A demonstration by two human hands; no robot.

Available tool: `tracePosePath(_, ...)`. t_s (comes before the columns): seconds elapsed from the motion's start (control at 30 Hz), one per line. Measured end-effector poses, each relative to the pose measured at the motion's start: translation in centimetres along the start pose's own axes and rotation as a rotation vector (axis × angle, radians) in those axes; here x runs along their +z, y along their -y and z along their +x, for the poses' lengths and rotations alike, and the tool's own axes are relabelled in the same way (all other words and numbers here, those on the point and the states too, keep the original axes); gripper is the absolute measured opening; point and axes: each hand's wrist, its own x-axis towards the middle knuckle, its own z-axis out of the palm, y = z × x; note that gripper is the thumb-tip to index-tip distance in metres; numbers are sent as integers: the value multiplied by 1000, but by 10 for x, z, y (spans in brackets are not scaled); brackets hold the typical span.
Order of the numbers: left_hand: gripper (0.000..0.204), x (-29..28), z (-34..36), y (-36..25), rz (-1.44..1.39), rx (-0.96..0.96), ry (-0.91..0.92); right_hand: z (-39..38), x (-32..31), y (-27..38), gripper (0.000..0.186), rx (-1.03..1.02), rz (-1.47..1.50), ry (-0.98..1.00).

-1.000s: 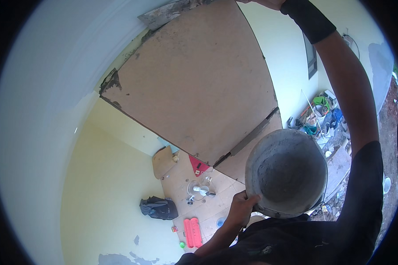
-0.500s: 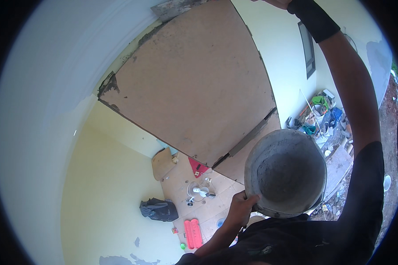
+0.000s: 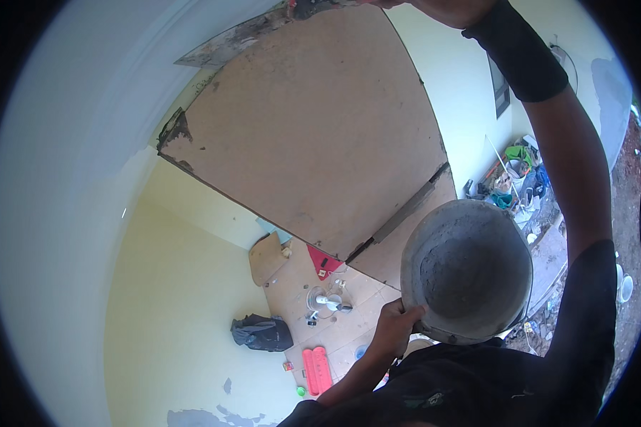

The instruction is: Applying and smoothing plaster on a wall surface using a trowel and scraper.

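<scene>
My left hand (image 3: 397, 329) grips the rim of a round grey bucket (image 3: 470, 274) in front of my chest, thumb over the edge. Wet-looking grey mortar coats the inside, and the mouth tilts toward me. Raised to the top edge, my right hand (image 3: 457, 10) wears a black wristband; its fingers are partly cut off by the frame. It appears closed on a plastering trowel, whose smeared metal blade (image 3: 228, 41) points left, near the pale wall (image 3: 121, 85). The handle is mostly out of sight.
A large tan board (image 3: 313, 135) with chipped dark edges spans the space ahead. Far below, the tiled floor carries a fan (image 3: 326, 302), a dark bag (image 3: 262, 333) and a red case (image 3: 317, 370). Buckets and clutter (image 3: 516, 174) lie at right.
My right hand and the trowel have come lower into view, with more of the blade showing toward the left. The bucket has shifted slightly right and up in the picture, still in my left hand.
</scene>
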Motion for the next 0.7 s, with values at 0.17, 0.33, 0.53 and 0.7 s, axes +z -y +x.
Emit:
tracePosePath(0.17, 35, 2, -2, -2, 17, -19, -1, 22, 13, 0, 28, -122, -341, 5)
tracePosePath(0.33, 35, -3, -4, 1, -14, 7, 31, 20, 7, 6, 30, -32, -325, 47)
tracePosePath(0.53, 35, -3, -5, -1, 8, -6, 27, 10, -27, -4, 39, -150, -342, -1)
tracePosePath(0.7, 35, -5, -4, 2, -1, -6, 31, -2, -47, -6, 34, -29, -39, 56)
